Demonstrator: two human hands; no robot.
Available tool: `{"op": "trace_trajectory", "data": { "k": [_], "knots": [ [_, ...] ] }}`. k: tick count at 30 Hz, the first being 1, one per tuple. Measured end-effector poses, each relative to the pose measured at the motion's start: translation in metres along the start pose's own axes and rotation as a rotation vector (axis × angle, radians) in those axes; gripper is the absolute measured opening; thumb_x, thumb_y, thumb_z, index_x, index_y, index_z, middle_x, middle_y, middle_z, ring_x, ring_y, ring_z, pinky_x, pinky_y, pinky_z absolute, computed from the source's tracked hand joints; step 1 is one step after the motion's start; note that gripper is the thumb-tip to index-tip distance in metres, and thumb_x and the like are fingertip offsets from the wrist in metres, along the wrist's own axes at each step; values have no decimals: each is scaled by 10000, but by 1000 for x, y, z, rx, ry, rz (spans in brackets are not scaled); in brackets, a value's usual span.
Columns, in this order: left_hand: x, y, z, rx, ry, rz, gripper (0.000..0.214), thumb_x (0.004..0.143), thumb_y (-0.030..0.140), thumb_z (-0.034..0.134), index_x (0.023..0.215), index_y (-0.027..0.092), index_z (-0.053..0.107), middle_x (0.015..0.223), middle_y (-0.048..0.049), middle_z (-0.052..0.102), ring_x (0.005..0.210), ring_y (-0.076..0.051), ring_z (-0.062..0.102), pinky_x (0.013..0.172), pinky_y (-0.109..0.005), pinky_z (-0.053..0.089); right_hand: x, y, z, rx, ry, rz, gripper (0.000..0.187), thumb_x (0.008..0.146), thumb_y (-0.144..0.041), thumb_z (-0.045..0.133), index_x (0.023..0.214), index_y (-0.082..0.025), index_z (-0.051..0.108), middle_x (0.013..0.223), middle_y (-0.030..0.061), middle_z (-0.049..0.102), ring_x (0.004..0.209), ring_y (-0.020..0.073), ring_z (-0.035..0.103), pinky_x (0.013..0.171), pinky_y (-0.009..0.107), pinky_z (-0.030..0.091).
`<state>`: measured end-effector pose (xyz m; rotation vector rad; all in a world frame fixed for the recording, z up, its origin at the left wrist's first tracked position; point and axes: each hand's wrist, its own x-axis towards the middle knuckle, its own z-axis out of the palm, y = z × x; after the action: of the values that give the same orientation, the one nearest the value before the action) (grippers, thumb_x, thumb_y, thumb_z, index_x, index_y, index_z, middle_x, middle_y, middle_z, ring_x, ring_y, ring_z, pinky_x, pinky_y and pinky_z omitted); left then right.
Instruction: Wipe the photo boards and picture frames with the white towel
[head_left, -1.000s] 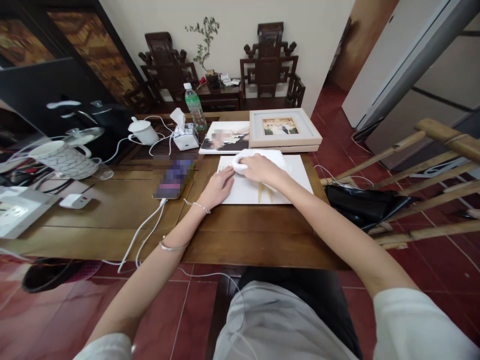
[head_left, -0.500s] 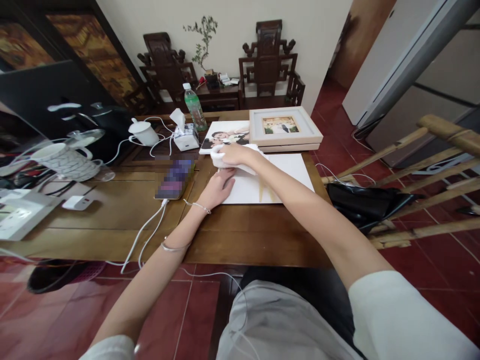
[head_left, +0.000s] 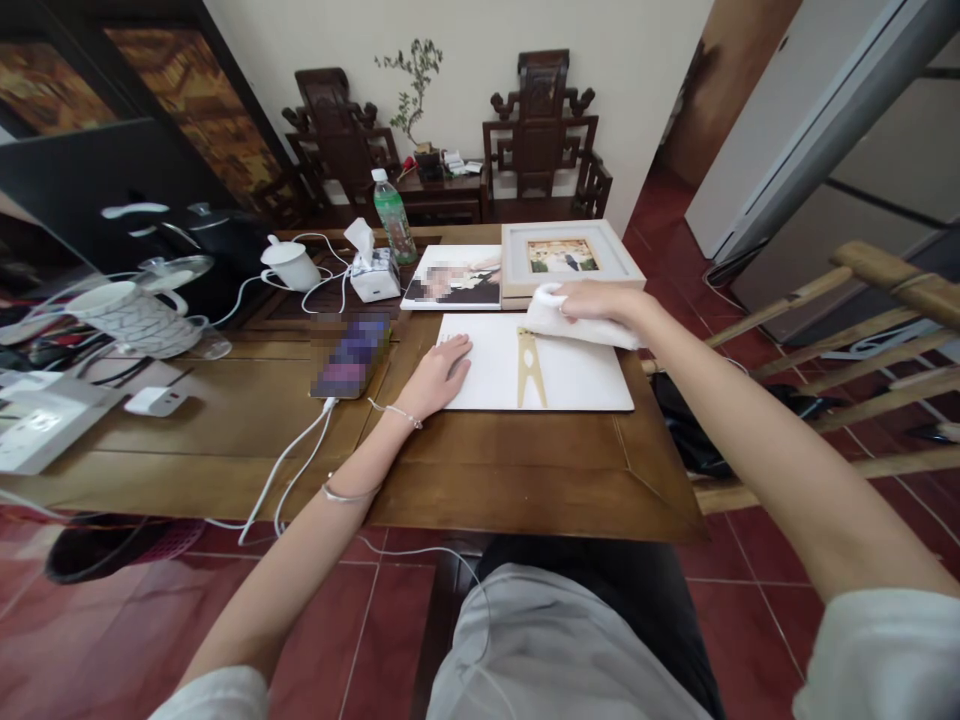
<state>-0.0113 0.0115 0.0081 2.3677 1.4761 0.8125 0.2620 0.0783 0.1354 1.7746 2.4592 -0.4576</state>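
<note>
A white board (head_left: 480, 375) with a tan A-shaped stand (head_left: 529, 372) on its face lies flat on the wooden table. My left hand (head_left: 442, 375) rests on the board's left edge, palm down, fingers stretched out. Over the board's far right part, my right hand (head_left: 600, 302) grips a bunched white cloth (head_left: 570, 325), which hides the board's upper right area. Just beyond the board lie a photo panel (head_left: 457, 280) and, right of it, a light wooden picture frame (head_left: 630, 268) with a small photo inside.
To the left are a phone (head_left: 351, 357) on a charging cable, a tissue box (head_left: 375, 276), a green-labelled bottle (head_left: 394, 218), a lidded white cup (head_left: 291, 264), a patterned mug (head_left: 135, 318) and a power strip (head_left: 52, 420). A bamboo chair (head_left: 877, 340) stands at the right.
My right hand has swept the cloth from the board's far left to its far right, uncovering the tan stand. My left hand stays in place on the board.
</note>
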Motion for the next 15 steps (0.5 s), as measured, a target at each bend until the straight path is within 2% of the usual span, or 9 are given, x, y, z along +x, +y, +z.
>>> {"op": "trace_trajectory", "data": {
  "k": [4,8,11,15],
  "knots": [
    [0,1,0,-7,5,-3,424,939,321,432,1267,144,634,1441,-152,551,1375,-289,483,1175,-523,337,-15,30,10,42,36,-40,452,739,-89,475,1159,-142,632,1102,122,690,877,238,615,704,336,433],
    [1,2,0,-6,7,-16,415,930,298,441,1257,131,637,1434,-157,557,1371,-294,488,1180,-515,335,-14,38,10,89,39,-26,411,736,-95,464,1110,-124,634,1078,124,684,884,232,604,716,341,437],
    [1,2,0,-6,7,-12,414,928,288,445,1253,115,635,1428,-169,560,1367,-295,492,1179,-508,340,-1,23,1,128,33,3,376,716,-149,500,1067,-142,634,1085,117,674,867,238,599,708,344,446],
    [2,0,0,2,7,4,406,932,279,444,1252,114,633,1422,-168,565,1365,-287,496,1176,-493,352,27,-21,-9,159,-5,-57,336,635,-166,555,960,-149,639,1054,95,672,857,245,601,689,331,450]
  ]
}}
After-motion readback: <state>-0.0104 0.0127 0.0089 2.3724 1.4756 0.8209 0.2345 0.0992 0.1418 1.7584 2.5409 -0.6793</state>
